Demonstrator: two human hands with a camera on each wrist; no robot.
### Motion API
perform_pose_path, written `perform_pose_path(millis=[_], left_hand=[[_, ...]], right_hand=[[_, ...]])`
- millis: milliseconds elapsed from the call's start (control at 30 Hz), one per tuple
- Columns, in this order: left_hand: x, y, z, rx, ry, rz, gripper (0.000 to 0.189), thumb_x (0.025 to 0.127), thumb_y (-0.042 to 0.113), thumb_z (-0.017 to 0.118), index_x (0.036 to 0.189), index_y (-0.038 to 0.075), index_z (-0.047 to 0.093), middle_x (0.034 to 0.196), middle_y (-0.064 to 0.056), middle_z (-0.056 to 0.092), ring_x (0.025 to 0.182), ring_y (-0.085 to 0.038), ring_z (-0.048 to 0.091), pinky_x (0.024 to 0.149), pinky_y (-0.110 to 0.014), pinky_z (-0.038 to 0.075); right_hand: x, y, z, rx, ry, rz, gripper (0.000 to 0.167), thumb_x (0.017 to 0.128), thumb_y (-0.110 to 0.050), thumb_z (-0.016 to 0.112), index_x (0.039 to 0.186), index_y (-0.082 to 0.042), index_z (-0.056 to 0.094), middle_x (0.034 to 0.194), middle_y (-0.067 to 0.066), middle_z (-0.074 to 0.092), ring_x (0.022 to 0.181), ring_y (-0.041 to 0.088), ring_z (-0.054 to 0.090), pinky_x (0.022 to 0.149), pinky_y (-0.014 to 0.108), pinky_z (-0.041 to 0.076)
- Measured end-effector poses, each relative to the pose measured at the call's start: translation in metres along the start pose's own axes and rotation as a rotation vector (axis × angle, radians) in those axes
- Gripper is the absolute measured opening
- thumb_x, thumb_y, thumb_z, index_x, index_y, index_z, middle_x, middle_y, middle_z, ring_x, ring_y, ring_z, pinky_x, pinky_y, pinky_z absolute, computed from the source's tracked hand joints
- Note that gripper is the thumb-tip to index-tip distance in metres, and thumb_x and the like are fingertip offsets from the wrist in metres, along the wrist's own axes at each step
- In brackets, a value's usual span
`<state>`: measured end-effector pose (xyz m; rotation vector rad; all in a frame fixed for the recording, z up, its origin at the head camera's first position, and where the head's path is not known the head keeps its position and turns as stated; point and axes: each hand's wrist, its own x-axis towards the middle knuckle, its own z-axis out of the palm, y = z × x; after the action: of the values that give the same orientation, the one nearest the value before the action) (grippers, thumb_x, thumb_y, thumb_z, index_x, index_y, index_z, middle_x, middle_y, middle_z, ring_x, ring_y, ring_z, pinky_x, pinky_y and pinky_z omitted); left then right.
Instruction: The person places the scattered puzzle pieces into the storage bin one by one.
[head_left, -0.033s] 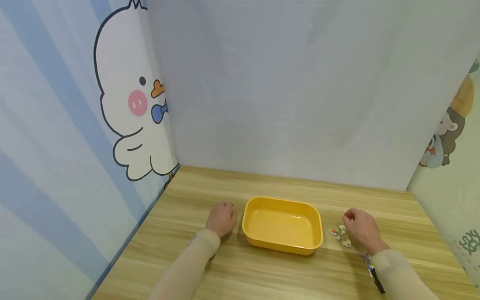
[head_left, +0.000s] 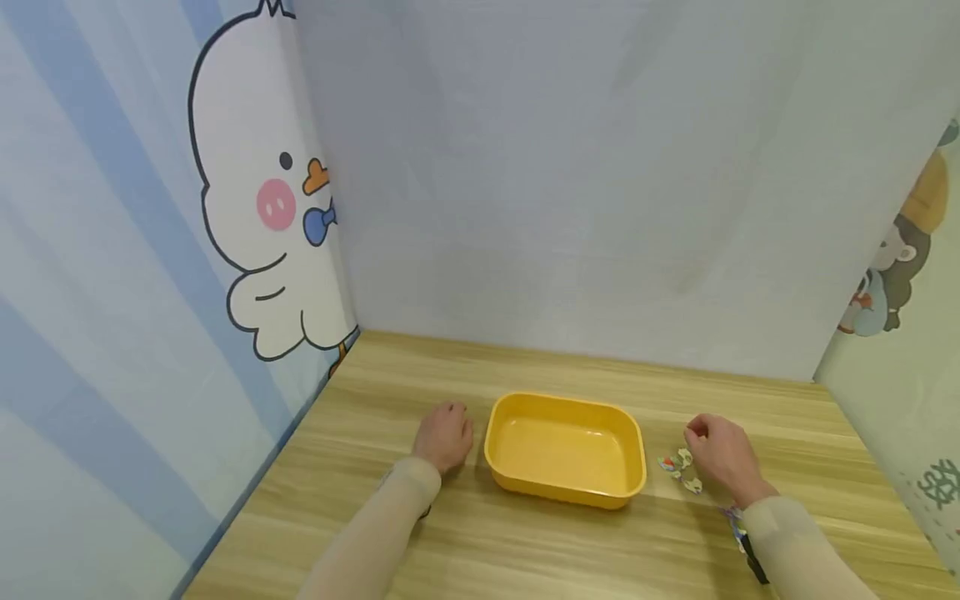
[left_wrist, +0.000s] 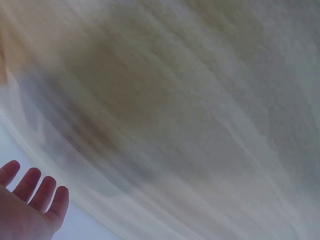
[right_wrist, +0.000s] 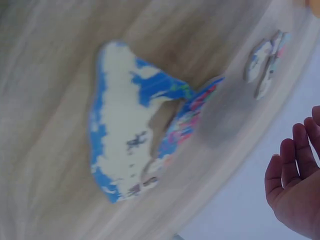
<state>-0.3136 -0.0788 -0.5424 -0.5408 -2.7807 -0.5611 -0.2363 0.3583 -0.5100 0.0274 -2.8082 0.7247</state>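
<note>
A yellow rectangular tray [head_left: 566, 492] stands between the two hands, with nothing visible inside. To its left, my left hand [head_left: 444, 437] hovers or rests by the tabletop, apart from the tray; the left wrist view shows its fingers [left_wrist: 42, 195] loosely bent around nothing. On the other side is my right hand [head_left: 723, 458], its fingers [right_wrist: 289, 160] relaxed and holding nothing. Just beside it lie small flat multicoloured pieces [head_left: 681, 471]. Under the right wrist is another flat piece, white with blue edges [right_wrist: 122, 125], touching or overlapping a colourful strip [right_wrist: 192, 115].
The wooden tabletop [head_left: 525, 542] meets a pale grey curtain [head_left: 570, 167] at the back. A blue-striped curtain with a white cartoon bird [head_left: 258, 200] borders the left, and a pale printed curtain [head_left: 900, 400] the right. A black strip [head_left: 753, 560] shows beside the right sleeve.
</note>
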Motion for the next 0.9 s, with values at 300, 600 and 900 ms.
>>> perform_pose_path(millis=[300, 600, 900], left_hand=[[0.017, 0.021, -0.017, 0.030, -0.074, -0.019, 0.029, 0.098, 0.018, 0.049, 0.116, -0.002, 0.060, 0.107, -0.019, 0.059, 0.098, -0.034, 0.055, 0.084, -0.046, 0.047], [0.048, 0.029, -0.051, 0.139, -0.096, -0.028, 0.050, 0.103, 0.036, 0.031, 0.144, 0.008, 0.040, 0.149, -0.022, 0.026, 0.134, -0.044, 0.022, 0.101, -0.058, 0.027], [0.058, 0.027, -0.082, 0.229, -0.174, -0.066, 0.057, 0.102, 0.046, 0.021, 0.154, 0.020, 0.015, 0.157, -0.015, -0.005, 0.140, -0.039, -0.008, 0.108, -0.058, 0.009]], right_hand=[[0.016, -0.028, -0.004, -0.073, -0.089, -0.057, 0.039, 0.100, -0.023, 0.048, 0.123, 0.008, 0.054, 0.123, 0.031, 0.051, 0.111, 0.048, 0.049, 0.088, 0.060, 0.039], [0.060, -0.083, -0.013, -0.244, -0.159, -0.119, 0.068, 0.102, -0.048, 0.025, 0.148, 0.003, 0.023, 0.152, 0.026, 0.016, 0.138, 0.044, 0.013, 0.103, 0.062, 0.017], [0.079, -0.110, -0.028, -0.240, -0.177, -0.093, 0.073, 0.100, -0.055, 0.020, 0.151, -0.003, 0.018, 0.155, 0.022, 0.009, 0.140, 0.041, 0.002, 0.106, 0.062, 0.007]])
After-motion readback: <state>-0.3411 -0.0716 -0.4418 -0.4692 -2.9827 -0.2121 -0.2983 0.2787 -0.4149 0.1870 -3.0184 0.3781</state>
